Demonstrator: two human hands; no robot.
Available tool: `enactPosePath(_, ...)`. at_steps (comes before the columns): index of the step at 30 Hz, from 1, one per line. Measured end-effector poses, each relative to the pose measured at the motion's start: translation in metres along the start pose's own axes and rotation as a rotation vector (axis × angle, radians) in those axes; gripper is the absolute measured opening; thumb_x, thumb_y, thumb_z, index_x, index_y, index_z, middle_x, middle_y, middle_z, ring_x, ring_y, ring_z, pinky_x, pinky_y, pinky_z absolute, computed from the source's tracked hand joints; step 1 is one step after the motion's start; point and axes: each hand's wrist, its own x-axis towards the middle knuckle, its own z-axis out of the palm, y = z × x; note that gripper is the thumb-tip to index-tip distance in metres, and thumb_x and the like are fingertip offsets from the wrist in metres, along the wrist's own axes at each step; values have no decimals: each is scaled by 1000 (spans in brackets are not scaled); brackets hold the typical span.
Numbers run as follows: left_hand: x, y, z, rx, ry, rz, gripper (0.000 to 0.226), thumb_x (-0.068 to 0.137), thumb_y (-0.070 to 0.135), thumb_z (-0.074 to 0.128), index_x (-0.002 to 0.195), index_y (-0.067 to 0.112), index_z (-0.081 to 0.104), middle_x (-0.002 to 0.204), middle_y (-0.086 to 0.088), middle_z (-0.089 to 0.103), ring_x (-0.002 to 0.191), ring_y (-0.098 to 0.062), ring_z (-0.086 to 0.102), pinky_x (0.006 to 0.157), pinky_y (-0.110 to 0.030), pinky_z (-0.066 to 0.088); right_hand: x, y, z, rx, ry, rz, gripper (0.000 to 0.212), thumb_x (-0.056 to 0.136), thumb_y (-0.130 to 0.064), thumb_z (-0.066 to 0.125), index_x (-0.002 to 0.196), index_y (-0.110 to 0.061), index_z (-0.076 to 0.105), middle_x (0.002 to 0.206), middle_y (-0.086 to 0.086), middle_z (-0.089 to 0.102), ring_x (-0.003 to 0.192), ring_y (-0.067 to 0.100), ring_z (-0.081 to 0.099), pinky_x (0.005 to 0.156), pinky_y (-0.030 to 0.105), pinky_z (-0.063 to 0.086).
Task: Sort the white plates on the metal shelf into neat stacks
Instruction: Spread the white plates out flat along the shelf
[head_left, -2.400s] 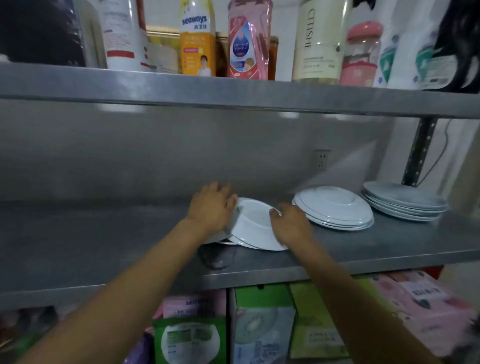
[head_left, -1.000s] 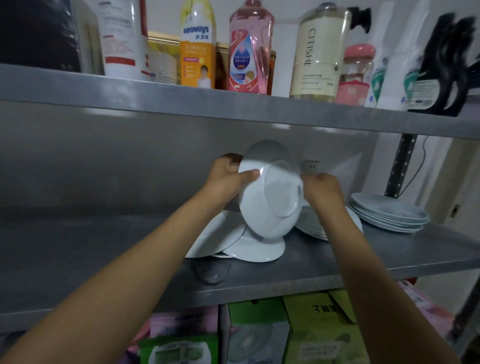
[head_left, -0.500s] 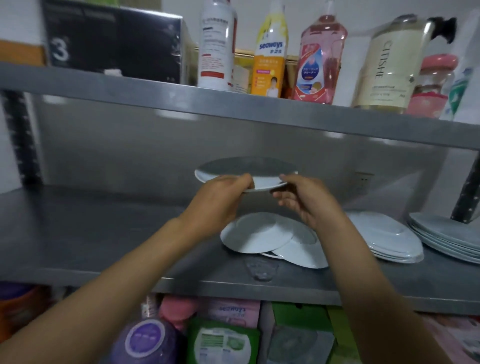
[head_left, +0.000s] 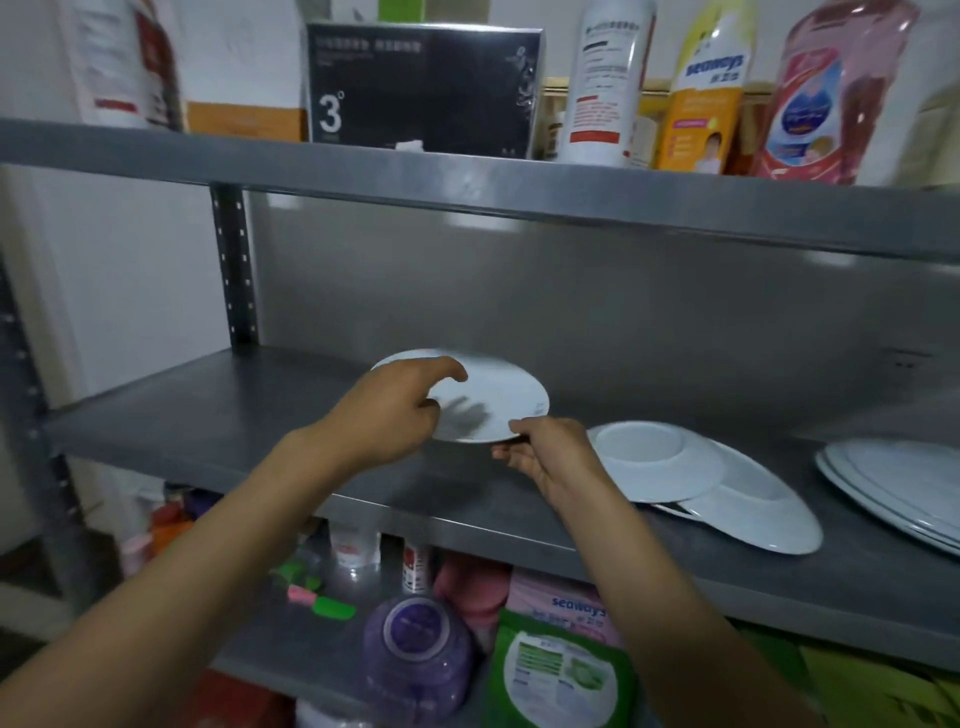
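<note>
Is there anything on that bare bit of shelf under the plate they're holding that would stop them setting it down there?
Nothing visible. The plate, held by the left hand and right hand, is above bare metal shelf. The nearest things are two overturned plates off to its right.

glossy white plate (head_left: 498, 400), probably ceramic, over a dull brushed-metal shelf (head_left: 218, 415).

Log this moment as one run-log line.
phase: placing | held: white plate | left hand and right hand on rim | over: metal shelf | loose plates to the right
</note>
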Motion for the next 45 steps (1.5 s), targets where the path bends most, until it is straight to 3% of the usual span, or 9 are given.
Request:
enactPosePath(4, -13, -10, 0, 4, 65, -110, 49, 81, 1, 47, 124, 21, 57, 95, -1, 60, 73, -17, 47, 65, -28, 33, -4, 18, 20, -24, -25, 56, 14, 91, 4, 50, 105, 8, 51, 75, 20, 62, 45, 21, 61, 49, 25, 56)
enactPosePath(10, -18, -27, 3, -25, 130, -151, 50, 78, 0, 46, 123, 19, 58, 122, -2, 63, 109, -26, 56, 84, -35, 47, 9, 39, 40, -53, -26, 85, 26, 92, 5, 48, 117, 10, 48, 75, 21, 61, 34, 17, 58, 43, 24, 54)
enactPosePath(15, -19, -36, 5, -25, 145, -200, 46, 78, 5, 45, 121, 18, 58, 121, -2, 64, 106, -25, 57, 84, -36, 48, 27, 48, 54, -98, 17, 90, 36, 89, 8, 46, 125, 9, 42, 100, 31, 63, 34, 18, 58, 39, 26, 53)
enactPosePath(18, -21, -40, 6, -41, 129, -221, 42, 80, 9, 44, 119, 17, 57, 115, -2, 65, 86, -24, 57, 77, -36, 49, 33, 45, 58, -266, 22, 72, 26, 89, 5, 47, 114, 9, 50, 68, 20, 59, 41, 20, 53, 35, 24, 47)
enactPosePath(22, -18, -41, 7, -48, 142, -237, 38, 82, 6, 47, 117, 15, 58, 104, -4, 66, 80, -25, 56, 74, -37, 49, 40, 42, 64, -659, 24, -6, 20, 84, -19, 61, 93, -1, 63, 56, 9, 58, 38, 16, 46, 40, 20, 36)
enactPosePath(27, -13, -44, 11, -85, 173, -248, 34, 82, 5, 48, 112, 14, 59, 90, -4, 65, 71, -22, 52, 69, -35, 46, 48, 47, 83, -910, 76, -165, 41, 85, -42, 61, 112, -10, 63, 108, 11, 69, 91, 31, 68, 75, 34, 53)
enactPosePath(33, -11, -48, 29, -142, 114, -252, 43, 87, 6, 51, 129, 15, 52, 126, -4, 61, 100, -23, 59, 82, -27, 41, 54, 45, 82, -885, 115, -162, 45, 95, -44, 47, 112, -4, 60, 113, 14, 67, 100, 35, 65, 78, 35, 51)
enactPosePath(39, 4, -22, 60, -192, 67, -210, 41, 88, 9, 51, 129, 16, 51, 118, -7, 64, 97, -25, 60, 81, -31, 45, 48, 22, 20, -836, 262, -237, 16, 89, -15, 44, 82, -12, 59, 104, 18, 69, 85, 26, 60, 72, 27, 42)
enactPosePath(45, 30, 27, 108, -300, -91, -56, 40, 88, 13, 53, 127, 19, 50, 122, -7, 62, 107, -23, 59, 91, -34, 46, 17, -6, -71, -650, 509, -385, 28, 91, -17, 41, 84, -5, 66, 90, 18, 70, 84, 37, 64, 79, 43, 53)
